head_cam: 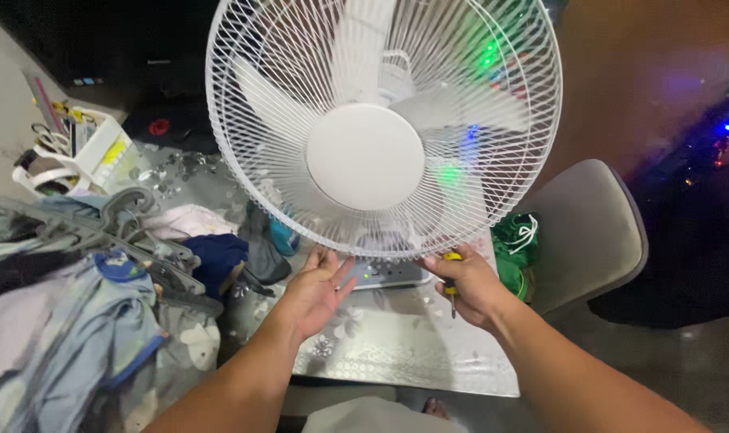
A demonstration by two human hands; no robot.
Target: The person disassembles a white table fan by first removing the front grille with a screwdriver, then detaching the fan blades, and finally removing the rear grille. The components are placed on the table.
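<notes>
A white table fan (367, 157) stands on the table facing me, its round wire grille filling the upper middle. My left hand (316, 289) is open, fingertips touching the lower left rim of the grille. My right hand (470, 285) is at the lower right rim and grips a screwdriver (451, 282) with a yellow and black handle, its shaft pointing down. The fan's base (388, 274) shows between my hands.
A pile of clothes and grey hangers (100, 240) covers the left of the flowered table (404, 353). A white basket (76, 156) with tools sits far left. A grey chair (589, 232) stands right, with a green bag (515, 248) beside the fan.
</notes>
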